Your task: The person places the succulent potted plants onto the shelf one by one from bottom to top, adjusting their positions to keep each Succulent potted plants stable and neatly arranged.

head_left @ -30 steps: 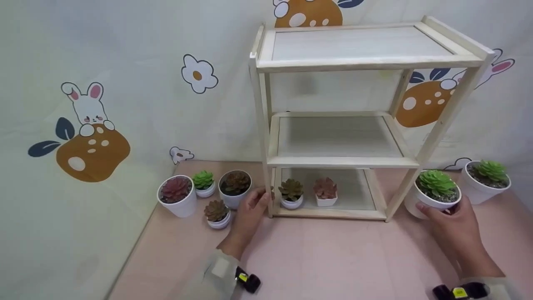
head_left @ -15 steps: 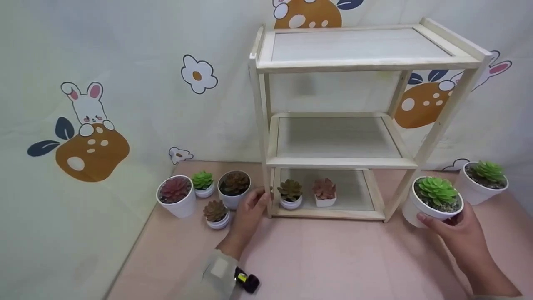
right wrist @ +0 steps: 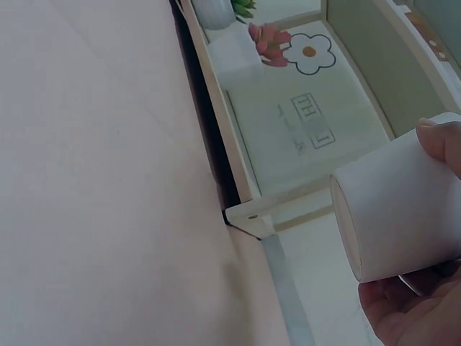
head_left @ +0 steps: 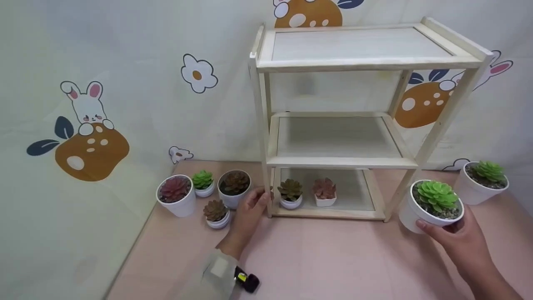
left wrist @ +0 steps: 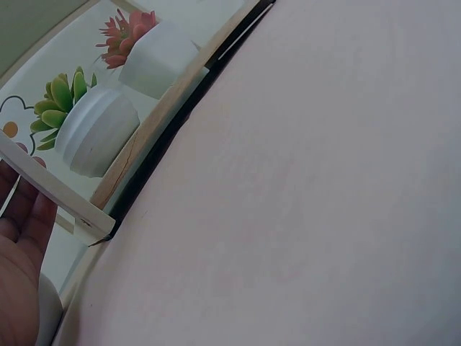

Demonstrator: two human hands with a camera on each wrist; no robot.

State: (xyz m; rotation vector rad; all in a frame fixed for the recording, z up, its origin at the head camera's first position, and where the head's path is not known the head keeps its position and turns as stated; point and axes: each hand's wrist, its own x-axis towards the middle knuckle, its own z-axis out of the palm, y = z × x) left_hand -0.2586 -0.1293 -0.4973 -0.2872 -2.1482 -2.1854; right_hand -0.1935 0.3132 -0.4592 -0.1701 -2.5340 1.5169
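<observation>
My right hand [head_left: 464, 241] grips a white pot with a bright green succulent [head_left: 436, 196], thumb at the front and fingers round the far side. In the right wrist view this white pot [right wrist: 403, 209] shows its underside beside the shelf's end, off the table. My left hand [head_left: 250, 212] holds the front left leg of the light wooden shelf [head_left: 341, 161]; in the left wrist view its fingers [left wrist: 36, 216] pass behind that leg. On the bottom tier stand a small olive-brown succulent [head_left: 290, 193] and a pinkish one in a square pot [head_left: 325, 193].
Left of the shelf stand several potted succulents: a dark red one [head_left: 177, 196], a small green one [head_left: 203, 183], a brown one [head_left: 234, 189] and a small brown one [head_left: 216, 214]. Another green potted succulent [head_left: 483, 183] stands at the far right. A printed cloth [head_left: 166, 112] hangs behind.
My right hand has brought the green potted succulent slightly toward me, away from the other green one, and tilted it. My left hand stays at the shelf leg.
</observation>
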